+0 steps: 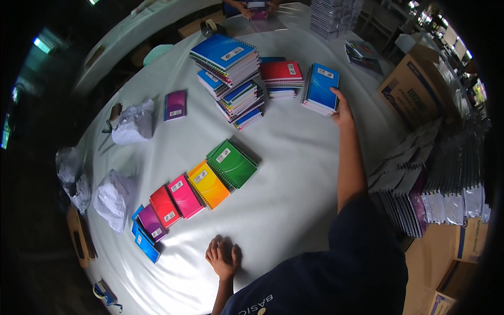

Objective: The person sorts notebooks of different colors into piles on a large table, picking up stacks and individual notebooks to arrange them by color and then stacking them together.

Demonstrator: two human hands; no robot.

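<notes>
Far right on the table, my right hand [342, 109] grips the edge of a short stack of blue spiral notebooks [321, 86], thumb on the top cover and fingers hidden by the stack. My left hand [223, 257] rests on the table near my body, fingers loosely spread and nothing in it. Beyond it a slanting row of notebook piles runs from blue [146, 245] through purple [152, 221], red [165, 206], pink [185, 195] and yellow [208, 184] to green [232, 164]. Left of the right hand stand a tall mixed notebook stack [226, 52] and a red-topped stack [282, 72].
A lone purple notebook [175, 105] lies left, near crumpled white plastic [134, 123] and another crumpled bundle [113, 199]. Wrapped notebooks [451, 178] and a cardboard box [417, 92] stand right. A tape dispenser [212, 27] and another person's hands [244, 9] are at the far edge.
</notes>
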